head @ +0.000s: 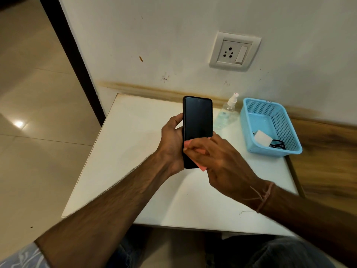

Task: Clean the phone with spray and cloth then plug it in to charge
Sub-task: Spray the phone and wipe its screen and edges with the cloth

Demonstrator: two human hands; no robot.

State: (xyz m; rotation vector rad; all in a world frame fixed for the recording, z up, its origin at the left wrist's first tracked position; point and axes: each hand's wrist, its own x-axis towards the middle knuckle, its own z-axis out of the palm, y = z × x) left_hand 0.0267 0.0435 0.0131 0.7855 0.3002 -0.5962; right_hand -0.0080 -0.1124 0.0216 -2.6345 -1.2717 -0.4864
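Both your hands are up over the white table (135, 171). Your left hand (172, 144) grips the black phone (197, 120) by its edge, screen up, held upright above the tabletop. Your right hand (218, 161) pinches a pink cloth (201, 151) against the phone's lower screen. Spray bottle (227, 113) stands just beside the blue basket (286, 136), which holds the white charger (263, 138). Wall socket (234, 52) above.

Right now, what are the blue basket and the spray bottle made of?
The blue basket looks like moulded plastic: its walls are a grid of small holes. The spray bottle seems clear plastic with a white nozzle; you can see through it.
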